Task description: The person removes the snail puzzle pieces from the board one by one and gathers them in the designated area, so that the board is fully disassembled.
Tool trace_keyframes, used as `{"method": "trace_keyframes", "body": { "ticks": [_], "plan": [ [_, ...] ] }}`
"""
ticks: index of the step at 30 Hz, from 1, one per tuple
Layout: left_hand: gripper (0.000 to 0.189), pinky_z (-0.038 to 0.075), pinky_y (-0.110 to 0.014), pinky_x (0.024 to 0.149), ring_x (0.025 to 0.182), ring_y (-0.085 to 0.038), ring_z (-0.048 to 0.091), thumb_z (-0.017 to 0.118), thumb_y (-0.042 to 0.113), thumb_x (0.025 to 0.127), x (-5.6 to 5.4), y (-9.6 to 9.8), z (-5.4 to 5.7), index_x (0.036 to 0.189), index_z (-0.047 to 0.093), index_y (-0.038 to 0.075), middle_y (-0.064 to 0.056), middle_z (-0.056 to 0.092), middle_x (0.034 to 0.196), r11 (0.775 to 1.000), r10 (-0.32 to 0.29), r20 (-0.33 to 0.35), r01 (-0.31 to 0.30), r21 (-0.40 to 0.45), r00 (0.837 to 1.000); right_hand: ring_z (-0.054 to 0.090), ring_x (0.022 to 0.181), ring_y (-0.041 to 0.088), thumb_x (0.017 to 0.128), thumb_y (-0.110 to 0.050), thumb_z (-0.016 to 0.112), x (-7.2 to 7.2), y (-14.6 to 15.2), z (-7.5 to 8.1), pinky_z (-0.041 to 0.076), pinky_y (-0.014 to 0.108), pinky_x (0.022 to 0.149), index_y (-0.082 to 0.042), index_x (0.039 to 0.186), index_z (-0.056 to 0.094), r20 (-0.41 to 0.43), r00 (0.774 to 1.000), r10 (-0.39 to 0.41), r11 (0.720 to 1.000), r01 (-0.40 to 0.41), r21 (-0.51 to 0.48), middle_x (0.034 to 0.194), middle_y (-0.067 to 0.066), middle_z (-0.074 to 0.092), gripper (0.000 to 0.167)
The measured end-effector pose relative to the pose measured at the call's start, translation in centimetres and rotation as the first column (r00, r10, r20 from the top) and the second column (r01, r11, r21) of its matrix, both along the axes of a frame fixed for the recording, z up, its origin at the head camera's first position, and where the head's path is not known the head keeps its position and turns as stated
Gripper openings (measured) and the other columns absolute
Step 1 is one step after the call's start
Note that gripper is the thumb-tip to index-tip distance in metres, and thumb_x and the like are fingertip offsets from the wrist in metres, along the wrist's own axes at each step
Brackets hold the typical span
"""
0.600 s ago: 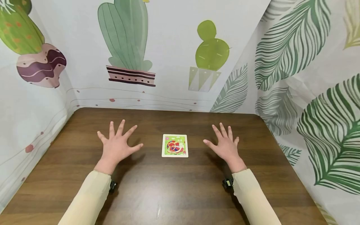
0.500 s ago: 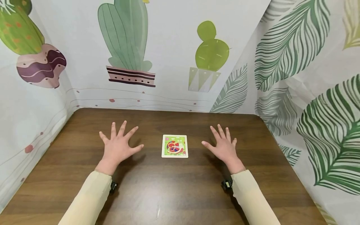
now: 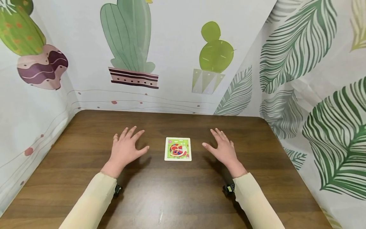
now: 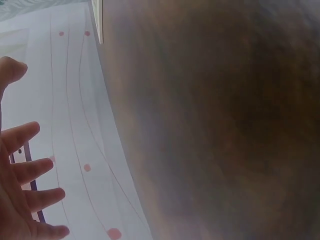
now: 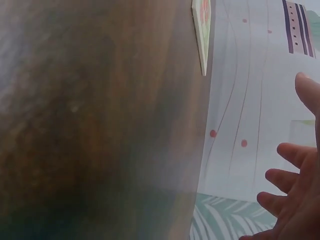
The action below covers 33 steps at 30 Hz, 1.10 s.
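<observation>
A small square picture board with a cream border lies flat on the brown wooden table. Its green picture shows a snail with a red and blue shell. To its left, my left hand hovers over the table, palm down, with fingers and thumb apart and nothing in them. On the other side my right hand is held much the same way, its thumb pointing toward the board. Both hands are apart from the board. In the left wrist view the board's edge shows at the top; the right wrist view catches its corner.
A white wall covering printed with cacti stands behind the table's far edge. Leaf-patterned cloth hangs along the right side. Each wrist carries a small black camera, one at the left cuff and one at the right cuff.
Both hands have moved inward, closer to the board, and their spread fingers have drawn nearer together. The board has stayed in place.
</observation>
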<state>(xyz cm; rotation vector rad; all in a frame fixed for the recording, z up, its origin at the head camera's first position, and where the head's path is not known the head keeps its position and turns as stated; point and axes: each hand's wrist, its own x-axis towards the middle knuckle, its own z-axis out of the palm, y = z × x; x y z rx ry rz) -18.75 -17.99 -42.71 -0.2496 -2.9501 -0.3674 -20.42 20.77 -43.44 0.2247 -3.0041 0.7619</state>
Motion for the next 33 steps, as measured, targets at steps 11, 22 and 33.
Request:
{"method": "trace_keyframes", "body": {
  "ticks": [11, 22, 33],
  "plan": [
    [0.062, 0.042, -0.067, 0.109, 0.14, -0.042, 0.051, 0.067, 0.043, 0.09, -0.3, 0.8, -0.2, 0.144, 0.059, 0.014, -0.019, 0.054, 0.152, 0.994, -0.1, -0.052, 0.103, 0.049, 0.994, 0.041, 0.149, 0.043, 0.098, -0.032, 0.067, -0.8, -0.8, 0.3, 0.036, 0.06, 0.121, -0.002, 0.152, 0.047, 0.0, 0.997, 0.081, 0.978, -0.08, -0.192, 0.161, 0.022, 0.042, 0.065],
    [0.053, 0.046, -0.065, 0.108, 0.134, -0.044, 0.057, 0.071, 0.033, 0.092, -1.2, 2.2, -0.8, 0.139, 0.064, 0.008, -0.023, 0.06, 0.145, 0.961, -0.267, -0.061, 0.271, 0.06, 0.962, 0.051, 0.14, 0.041, 0.099, -0.023, 0.067, -2.1, -1.7, 0.1, 0.044, 0.059, 0.114, -0.003, 0.142, 0.058, 0.02, 0.995, 0.099, 0.96, -0.09, -0.266, 0.149, 0.022, 0.056, 0.049],
    [0.055, 0.045, -0.062, 0.113, 0.14, -0.038, 0.054, 0.07, 0.037, 0.095, -1.6, 4.1, -1.1, 0.142, 0.062, 0.01, -0.015, 0.059, 0.149, 0.938, -0.347, 0.018, 0.347, 0.013, 0.938, 0.055, 0.137, 0.04, 0.099, -0.023, 0.067, -3.1, -2.7, -0.3, 0.044, 0.056, 0.115, -0.002, 0.14, 0.06, 0.088, 0.989, 0.121, 0.954, -0.092, -0.285, 0.145, 0.022, 0.059, 0.046]
  ]
}}
